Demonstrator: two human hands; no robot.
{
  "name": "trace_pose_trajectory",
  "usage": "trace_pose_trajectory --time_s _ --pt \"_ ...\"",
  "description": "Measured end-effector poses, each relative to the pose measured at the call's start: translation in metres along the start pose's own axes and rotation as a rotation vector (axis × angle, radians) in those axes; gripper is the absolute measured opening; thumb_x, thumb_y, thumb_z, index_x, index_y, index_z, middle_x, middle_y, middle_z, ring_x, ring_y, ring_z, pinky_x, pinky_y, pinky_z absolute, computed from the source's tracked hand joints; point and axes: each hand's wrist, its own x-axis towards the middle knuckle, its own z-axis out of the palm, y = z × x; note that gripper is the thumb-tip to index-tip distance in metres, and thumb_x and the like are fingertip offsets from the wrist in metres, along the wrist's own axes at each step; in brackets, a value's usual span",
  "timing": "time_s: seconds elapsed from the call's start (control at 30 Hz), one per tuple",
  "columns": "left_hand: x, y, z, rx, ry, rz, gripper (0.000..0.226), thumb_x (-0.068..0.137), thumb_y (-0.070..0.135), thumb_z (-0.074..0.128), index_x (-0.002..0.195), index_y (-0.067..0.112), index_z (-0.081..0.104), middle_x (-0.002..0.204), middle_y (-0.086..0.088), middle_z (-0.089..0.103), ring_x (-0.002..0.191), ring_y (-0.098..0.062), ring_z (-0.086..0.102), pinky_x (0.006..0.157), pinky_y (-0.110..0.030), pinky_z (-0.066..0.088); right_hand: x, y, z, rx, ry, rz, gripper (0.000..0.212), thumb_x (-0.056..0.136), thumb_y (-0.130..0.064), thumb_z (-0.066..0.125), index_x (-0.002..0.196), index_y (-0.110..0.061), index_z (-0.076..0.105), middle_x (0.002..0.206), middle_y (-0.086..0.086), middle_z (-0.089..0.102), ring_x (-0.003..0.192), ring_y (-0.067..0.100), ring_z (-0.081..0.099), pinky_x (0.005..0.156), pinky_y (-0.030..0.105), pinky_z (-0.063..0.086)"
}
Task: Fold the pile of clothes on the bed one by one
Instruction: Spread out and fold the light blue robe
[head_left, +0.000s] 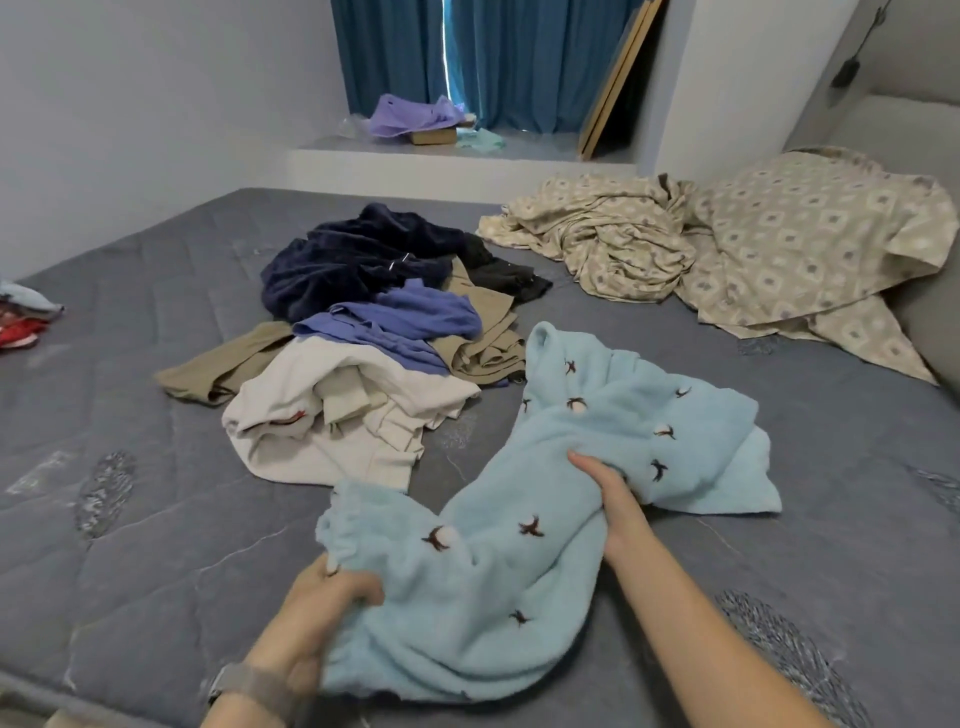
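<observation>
On bed (156, 519), near edge at 6 o'clock: light blue fleece garment (545, 499) lies spread and rumpled, both hands on it. Left hand (317, 597) low at 7 o'clock, forearm reaching up from frame bottom, fingers curled, gripping bunched gathered edge. Right hand (608, 488) extended further, toward 1 o'clock, arm straight; thumb on top, fingers tucked under fold, probably pinching fabric. Pile of unfolded clothes (374, 332) at 11 o'clock, just beyond garment. Patterned sheet (753, 249) crumpled at 2 o'clock.
</observation>
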Motion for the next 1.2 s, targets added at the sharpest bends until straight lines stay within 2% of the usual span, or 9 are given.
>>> trace_pose_trajectory --time_s 0.2,0.37,0.5,0.6,0.73,0.83,0.97,1.07,1.2 --pt "0.010 0.026 -0.007 -0.255 0.262 0.253 0.040 0.063 -0.023 0.042 0.089 0.005 0.057 0.081 -0.014 0.060 0.073 -0.025 0.056 0.060 -0.030 0.046 -0.038 -0.048 -0.002 -0.009 0.430 -0.629 0.049 0.073 -0.011 0.080 0.118 -0.009 0.063 0.112 -0.001 0.070 0.103 0.019 0.067 0.080 0.034 0.057" --pt "0.008 0.040 -0.016 -0.252 0.278 0.311 0.028 0.063 -0.019 0.044 0.078 0.003 0.053 0.061 -0.006 0.058 0.058 -0.017 0.057 0.046 -0.018 0.048 -0.096 -0.062 -0.016 -0.273 0.468 -0.871 0.059 0.073 -0.033 0.082 0.125 -0.022 0.056 0.124 -0.012 0.062 0.112 0.003 0.060 0.097 0.027 0.048" --pt "0.029 0.016 -0.033 0.126 0.390 0.152 0.029 0.057 0.012 0.064 0.084 0.001 0.062 0.083 -0.015 0.065 0.076 -0.028 0.060 0.068 -0.038 0.051 -0.103 -0.021 -0.041 -0.348 0.215 -0.350 0.086 0.052 -0.065 0.081 0.125 -0.025 0.060 0.124 -0.010 0.064 0.115 0.009 0.059 0.101 0.036 0.045" --pt "0.038 -0.004 -0.029 0.651 0.355 0.165 0.052 0.060 0.025 0.074 0.108 0.009 0.063 0.114 -0.017 0.064 0.106 -0.036 0.058 0.094 -0.042 0.046 -0.102 -0.010 -0.060 -0.338 0.107 0.096 0.053 0.074 -0.057 0.070 0.118 -0.029 0.059 0.115 -0.004 0.067 0.105 0.020 0.062 0.083 0.039 0.053" --pt "0.035 -0.014 -0.006 1.037 0.621 0.475 0.089 0.063 0.025 0.080 0.138 0.001 0.038 0.145 -0.028 0.030 0.134 -0.047 0.025 0.108 -0.055 0.024 -0.088 -0.027 -0.081 -0.180 0.340 -0.073 0.035 0.082 -0.040 0.068 0.113 -0.028 0.056 0.107 -0.001 0.062 0.097 0.021 0.059 0.080 0.037 0.052" --pt "0.018 -0.022 0.024 1.024 0.322 0.960 0.072 0.070 0.044 0.070 0.130 0.011 0.048 0.131 -0.013 0.050 0.124 -0.034 0.045 0.105 -0.045 0.035 -0.088 -0.043 -0.088 0.253 0.207 -0.338 0.057 0.063 -0.037 0.077 0.117 -0.023 0.065 0.120 0.004 0.064 0.108 0.022 0.060 0.090 0.034 0.050" --pt "0.007 -0.061 0.066 1.478 -0.319 0.957 0.085 0.069 0.060 0.060 0.143 0.046 0.022 0.156 0.010 0.022 0.145 -0.018 0.016 0.116 -0.052 0.016 -0.087 -0.057 -0.089 0.243 0.157 -0.365 0.045 0.086 -0.026 0.054 0.130 -0.017 0.059 0.127 0.006 0.063 0.114 0.023 0.061 0.099 0.038 0.046" --pt "0.011 -0.069 0.070 1.741 -0.289 0.628 0.097 0.077 0.056 0.054 0.125 0.067 -0.029 0.154 0.015 -0.025 0.144 -0.026 -0.019 0.107 -0.065 -0.011 -0.082 -0.074 -0.073 0.085 0.241 -0.579 0.026 0.090 -0.010 0.055 0.113 -0.018 0.063 0.109 0.005 0.070 0.098 0.021 0.067 0.075 0.029 0.056" --pt "0.016 -0.055 0.055 1.746 -0.123 0.408 0.094 0.082 0.049 0.050 0.106 0.069 -0.038 0.157 0.008 -0.024 0.144 -0.036 -0.018 0.103 -0.072 -0.007 -0.078 -0.104 -0.028 -0.498 0.345 -0.950 0.006 0.087 -0.026 0.062 0.090 -0.030 0.059 0.092 -0.004 0.063 0.089 0.016 0.061 0.075 0.032 0.050"
